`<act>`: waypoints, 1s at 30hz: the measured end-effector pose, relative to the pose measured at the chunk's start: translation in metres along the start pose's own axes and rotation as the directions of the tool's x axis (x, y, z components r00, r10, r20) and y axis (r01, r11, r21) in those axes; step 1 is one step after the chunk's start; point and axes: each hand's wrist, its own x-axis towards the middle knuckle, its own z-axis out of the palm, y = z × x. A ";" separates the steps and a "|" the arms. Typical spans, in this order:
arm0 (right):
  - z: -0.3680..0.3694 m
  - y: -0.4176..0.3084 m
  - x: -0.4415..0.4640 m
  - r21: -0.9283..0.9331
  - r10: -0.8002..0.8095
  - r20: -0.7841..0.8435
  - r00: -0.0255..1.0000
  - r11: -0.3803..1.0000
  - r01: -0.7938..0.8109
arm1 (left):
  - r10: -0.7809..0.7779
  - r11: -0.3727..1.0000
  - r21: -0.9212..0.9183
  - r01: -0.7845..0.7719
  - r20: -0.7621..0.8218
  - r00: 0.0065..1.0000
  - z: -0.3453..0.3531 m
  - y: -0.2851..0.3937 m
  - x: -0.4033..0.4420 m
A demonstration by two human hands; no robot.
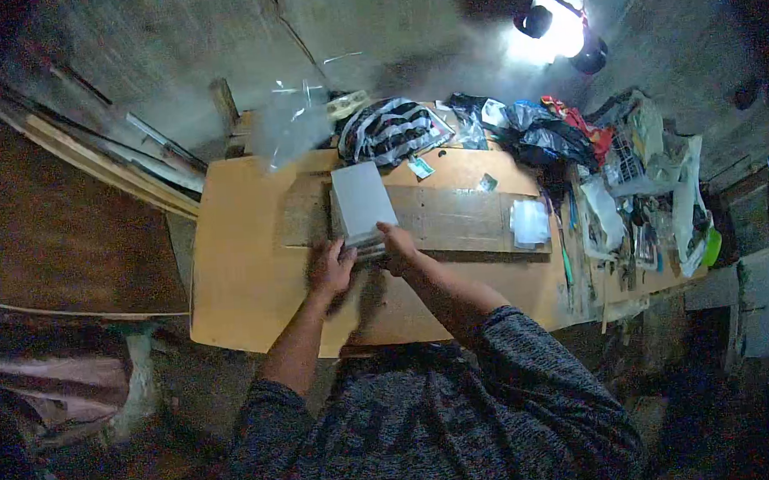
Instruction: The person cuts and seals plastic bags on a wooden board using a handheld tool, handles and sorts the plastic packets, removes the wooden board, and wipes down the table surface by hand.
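A white rectangular stack, flat on top with layered edges at its near end, lies tilted slightly on the wooden board. I cannot make out whether it is paper, card or thin boxes. My left hand is closed at its near left corner, thumb along the edge. At the near right corner, my right hand grips it with the thumb on top. The undersides of the fingers are hidden. Toward the board's right end sits a small pile of clear plastic or white pieces.
The board rests on a light wooden table. Behind it are a black-and-white striped bag, a clear plastic bag and dark plastic bags. Tools and a basket crowd the right side. A bright lamp shines above.
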 end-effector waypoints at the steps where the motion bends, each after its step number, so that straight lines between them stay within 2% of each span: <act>1: -0.003 -0.003 0.004 -0.076 -0.086 0.022 0.996 0.993 0.087 | 0.003 0.997 0.081 -0.001 -0.027 1.000 0.004 -0.007 0.000; 2: -0.006 -0.007 0.006 -0.148 -0.171 0.044 0.984 0.973 0.175 | 0.009 0.987 0.162 0.001 -0.057 0.998 0.006 -0.010 0.002; 3: 0.002 -0.034 -0.019 -0.118 0.004 -0.021 1.000 0.993 -0.006 | 0.013 0.986 0.167 -0.003 -0.056 0.998 0.007 -0.012 0.003; 4: 0.012 -0.068 -0.049 -0.068 0.179 -0.085 0.980 0.980 -0.185 | 0.015 0.997 0.070 -0.014 -0.020 1.000 0.007 -0.014 0.002; 5: 0.016 -0.075 -0.055 -0.067 0.213 -0.116 0.970 0.973 -0.222 | 0.019 0.999 -0.029 -0.019 0.017 1.000 0.008 -0.015 0.000; 6: 0.014 -0.073 -0.054 -0.080 0.176 -0.133 0.975 0.979 -0.187 | 0.018 0.999 -0.027 -0.018 0.018 1.000 0.007 -0.014 -0.001; 8: 0.010 -0.064 -0.057 -0.085 0.111 -0.149 0.983 0.989 -0.125 | 0.038 0.984 -0.176 -0.032 0.026 0.999 0.006 -0.013 -0.003; 9: 0.008 -0.059 -0.063 -0.084 0.087 -0.148 0.985 0.991 -0.100 | 0.028 0.984 -0.178 -0.024 0.019 0.999 0.009 -0.010 -0.008; 11: 0.000 -0.046 -0.087 -0.100 0.056 -0.110 0.992 0.993 -0.067 | -0.226 0.817 -0.568 0.097 -0.161 0.961 0.017 -0.002 -0.017; 12: -0.005 -0.041 -0.104 -0.120 0.067 -0.084 0.994 0.990 -0.077 | -0.237 0.813 -0.574 0.102 -0.167 0.957 0.015 -0.002 -0.023; 14: -0.002 -0.059 -0.167 -0.240 0.140 0.022 0.990 0.962 -0.131 | -0.408 0.511 -0.799 0.316 0.097 0.908 0.012 -0.002 -0.033; 15: -0.011 -0.045 -0.177 -0.248 0.147 0.024 0.989 0.959 -0.136 | -0.415 0.504 -0.804 0.315 0.095 0.905 0.014 -0.009 -0.038; 17: -0.024 -0.021 -0.186 -0.273 0.312 0.173 0.934 0.926 -0.259 | -0.287 0.729 -0.601 0.327 0.166 0.944 0.022 -0.027 -0.045; 18: -0.023 -0.023 -0.188 -0.277 0.317 0.172 0.933 0.924 -0.263 | -0.318 0.627 -0.673 0.393 0.239 0.917 0.010 0.009 -0.057; 20: -0.012 -0.043 -0.198 0.010 0.408 0.265 0.874 0.905 -0.426 | -0.263 0.624 -0.698 0.352 0.236 0.935 0.019 0.007 -0.062; 21: -0.006 -0.056 -0.205 0.011 0.410 0.263 0.873 0.904 -0.428 | -0.206 0.620 -0.720 0.312 0.234 0.950 0.024 0.004 -0.065; 22: -0.001 -0.068 -0.212 -0.222 0.294 0.188 0.937 0.942 -0.252 | -0.208 0.619 -0.720 0.314 0.236 0.949 0.033 0.000 -0.066; 24: 0.008 -0.067 -0.211 -0.452 0.155 0.150 0.976 0.889 -0.071 | -0.116 0.565 -0.790 0.239 0.211 0.971 0.045 -0.006 -0.065; 25: 0.017 -0.057 -0.202 -0.378 -0.104 0.196 0.975 0.910 0.173 | -0.117 0.568 -0.789 0.236 0.206 0.972 0.040 -0.002 -0.065; 26: 0.021 -0.050 -0.196 -0.292 -0.356 0.220 0.908 0.864 0.410 | -0.234 0.383 -0.825 0.416 0.349 0.907 0.032 0.002 -0.063; 27: 0.027 -0.067 -0.203 -0.289 -0.358 0.226 0.906 0.863 0.413 | -0.313 0.168 -0.810 0.562 0.497 0.809 0.022 0.012 -0.063; 29: 0.038 -0.127 -0.226 -0.235 -0.065 0.317 0.946 0.961 0.144 | -0.242 0.017 -0.863 0.506 0.487 0.839 -0.006 0.058 -0.073; 30: 0.033 -0.138 -0.224 -0.144 -0.071 0.414 0.907 0.979 0.142 | -0.231 0.743 -0.573 0.347 0.267 0.936 -0.011 0.061 -0.071</act>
